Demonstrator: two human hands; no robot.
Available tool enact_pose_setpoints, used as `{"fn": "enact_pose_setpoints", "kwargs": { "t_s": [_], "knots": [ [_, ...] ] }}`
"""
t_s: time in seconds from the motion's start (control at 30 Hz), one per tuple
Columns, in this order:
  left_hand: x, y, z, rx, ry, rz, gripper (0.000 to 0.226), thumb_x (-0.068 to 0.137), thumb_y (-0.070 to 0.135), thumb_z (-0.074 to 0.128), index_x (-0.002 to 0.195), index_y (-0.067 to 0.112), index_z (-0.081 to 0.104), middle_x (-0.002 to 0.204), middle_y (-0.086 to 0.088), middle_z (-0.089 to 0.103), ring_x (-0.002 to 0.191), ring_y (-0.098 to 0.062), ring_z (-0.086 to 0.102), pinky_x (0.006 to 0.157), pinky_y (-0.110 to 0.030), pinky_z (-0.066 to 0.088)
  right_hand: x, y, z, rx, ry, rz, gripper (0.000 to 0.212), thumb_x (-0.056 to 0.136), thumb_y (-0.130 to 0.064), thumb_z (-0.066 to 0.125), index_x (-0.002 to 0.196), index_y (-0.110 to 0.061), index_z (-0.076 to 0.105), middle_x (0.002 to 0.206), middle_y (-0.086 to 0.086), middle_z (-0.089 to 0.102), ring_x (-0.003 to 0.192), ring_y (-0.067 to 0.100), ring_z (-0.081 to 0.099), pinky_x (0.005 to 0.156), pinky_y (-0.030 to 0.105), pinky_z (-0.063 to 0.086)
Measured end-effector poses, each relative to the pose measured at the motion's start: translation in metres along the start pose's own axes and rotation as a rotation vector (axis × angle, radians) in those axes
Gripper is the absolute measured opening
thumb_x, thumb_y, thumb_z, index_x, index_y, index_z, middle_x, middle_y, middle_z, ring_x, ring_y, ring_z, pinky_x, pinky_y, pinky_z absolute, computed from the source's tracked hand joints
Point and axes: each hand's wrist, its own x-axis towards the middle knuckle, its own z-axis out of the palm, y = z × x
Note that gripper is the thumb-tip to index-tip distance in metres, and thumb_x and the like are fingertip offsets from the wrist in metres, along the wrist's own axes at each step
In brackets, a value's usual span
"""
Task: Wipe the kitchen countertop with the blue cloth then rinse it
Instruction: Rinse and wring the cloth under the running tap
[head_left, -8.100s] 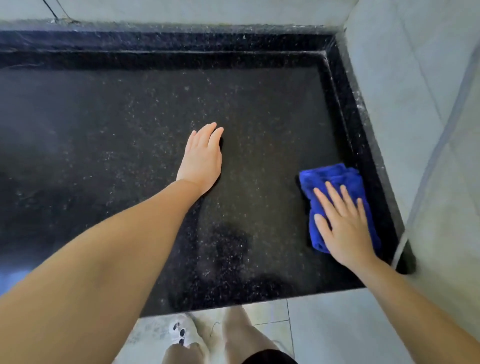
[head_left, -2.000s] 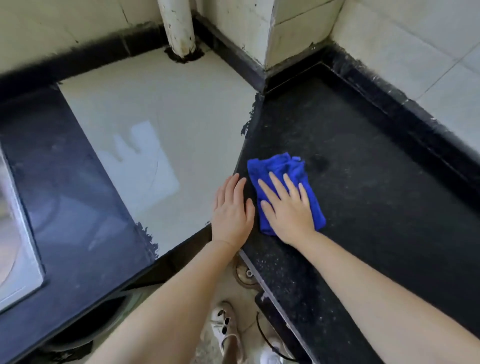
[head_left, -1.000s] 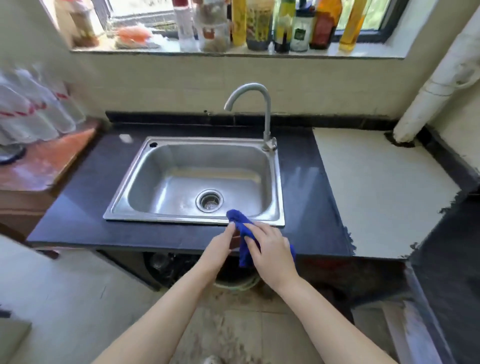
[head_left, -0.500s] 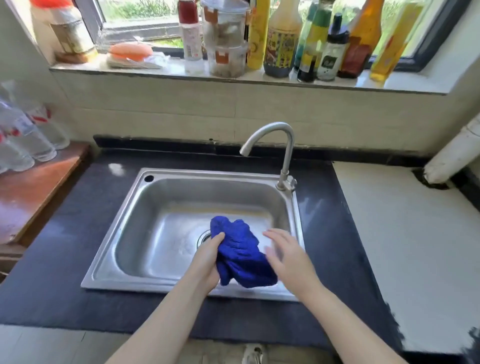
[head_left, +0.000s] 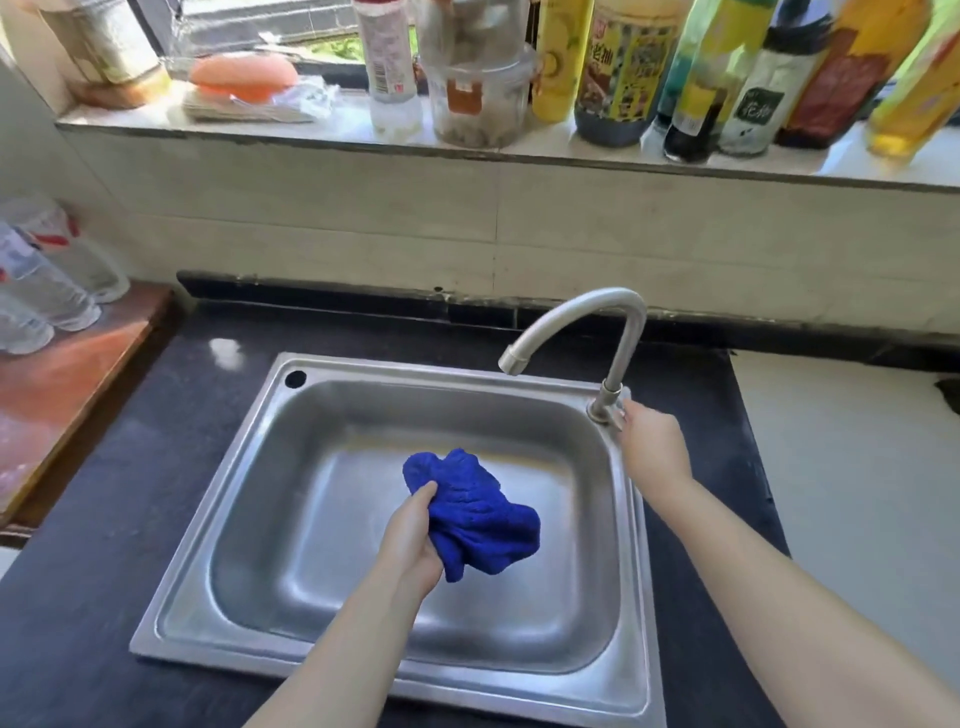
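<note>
My left hand (head_left: 413, 535) grips the bunched blue cloth (head_left: 475, 514) over the sink (head_left: 260, 519) basin, below and at 7 o'clock from the spout. Right hand (head_left: 652, 447) touches the faucet (head_left: 605, 332) base at 2 o'clock; how far its fingers are curled, cannot tell. No water seen. Risk: cloth sits off the spout line, so water could miss it and splash the countertop (head_left: 104, 519). Bottles (head_left: 618, 67) crowd the sill at 12, clear of the reach.

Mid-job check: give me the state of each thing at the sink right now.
blue cloth: bunched, held above the basin
left hand: grips the cloth
right hand: at the tap's base; its fingers are hidden
tap: no water running, spout over the basin
sink: basin holds nothing, no standing water
window-sill bottles: upright
</note>
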Motion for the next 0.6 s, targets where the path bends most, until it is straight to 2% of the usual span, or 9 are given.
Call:
{"fn": "enact_pose_setpoints", "kwargs": {
  "t_s": [0.1,0.2,0.23,0.27,0.3,0.33,0.4,0.5,0.6],
  "knots": [
    [0.003,0.011,0.008,-0.07,-0.03,-0.077,0.022,0.071,0.018,0.051,0.093,0.018,0.048,0.095,-0.003,0.047,0.093,-0.016,0.043,0.068,-0.026,0.018,-0.005,-0.004,0.002,-0.033,0.002,0.02,0.029,0.088,0.005,0.039,0.107,-0.002,0.059,0.077,0.019,0.058,0.069,0.03,0.049,0.057,0.032,0.031],
    [0.007,0.018,0.016,-0.141,-0.058,-0.125,0.013,0.088,0.017,0.042,0.096,0.014,0.052,0.101,-0.004,0.052,0.093,-0.013,0.06,0.067,-0.02,0.031,-0.012,-0.014,0.008,-0.109,-0.024,0.03,0.048,0.088,0.005,0.034,0.132,-0.012,0.046,0.074,0.009,0.047,0.069,0.026,0.046,0.06,0.031,0.034],
    [0.007,0.021,0.018,-0.117,-0.082,-0.143,0.014,0.091,0.016,0.037,0.09,0.013,0.051,0.096,-0.005,0.052,0.066,-0.013,0.052,0.059,-0.019,0.026,-0.013,-0.015,0.009,-0.118,-0.02,0.038,0.051,0.089,0.003,0.033,0.136,-0.016,0.043,0.074,0.006,0.045,0.068,0.024,0.043,0.06,0.03,0.034],
    [0.008,0.026,0.019,-0.101,-0.111,-0.166,0.018,0.092,0.016,0.033,0.081,0.013,0.048,0.088,-0.006,0.049,0.08,-0.012,0.023,0.056,-0.02,0.019,-0.013,-0.016,0.012,-0.116,-0.007,0.046,0.051,0.09,0.001,0.033,0.137,-0.017,0.041,0.074,0.004,0.045,0.066,0.023,0.042,0.06,0.03,0.033],
    [0.009,0.03,0.022,-0.092,-0.138,-0.183,0.021,0.093,0.016,0.032,0.077,0.013,0.046,0.084,-0.007,0.046,0.086,-0.011,0.025,0.075,-0.022,0.038,-0.012,-0.017,0.014,-0.116,-0.004,0.056,0.049,0.091,-0.001,0.032,0.137,-0.018,0.04,0.076,0.005,0.047,0.066,0.024,0.043,0.06,0.03,0.033],
    [0.016,0.033,0.022,-0.062,-0.142,-0.177,0.021,0.094,0.017,0.034,0.078,0.012,0.048,0.083,-0.006,0.047,0.059,-0.014,0.031,0.047,-0.015,0.042,-0.011,-0.018,0.017,-0.107,-0.013,0.076,0.047,0.092,-0.003,0.031,0.137,-0.017,0.04,0.08,0.007,0.051,0.069,0.026,0.046,0.061,0.03,0.033],
    [0.028,0.037,0.021,0.054,-0.075,-0.13,0.022,0.097,0.022,0.039,0.083,0.011,0.052,0.085,-0.006,0.056,0.074,-0.015,0.057,0.053,-0.024,0.048,-0.013,-0.022,0.022,-0.054,-0.046,0.147,0.038,0.096,-0.009,0.029,0.13,-0.012,0.044,0.094,0.015,0.059,0.08,0.033,0.054,0.065,0.029,0.033],
    [0.04,0.043,0.023,0.128,-0.087,-0.111,0.024,0.098,0.027,0.041,0.09,0.009,0.054,0.092,-0.012,0.059,0.077,-0.025,0.058,0.067,-0.037,0.05,-0.016,-0.024,0.032,-0.232,-0.03,0.14,0.038,0.091,-0.002,0.036,0.127,-0.009,0.045,0.092,0.013,0.063,0.072,0.028,0.054,0.059,0.029,0.035],
    [0.041,0.051,0.021,0.106,-0.122,-0.205,0.026,0.097,0.027,0.041,0.095,0.005,0.055,0.097,-0.01,0.059,0.086,-0.023,0.058,0.074,-0.031,0.045,-0.015,-0.026,0.03,-0.232,0.022,0.144,0.047,0.089,0.001,0.039,0.133,-0.015,0.045,0.083,0.011,0.063,0.066,0.025,0.049,0.057,0.028,0.033]
  ]
}}
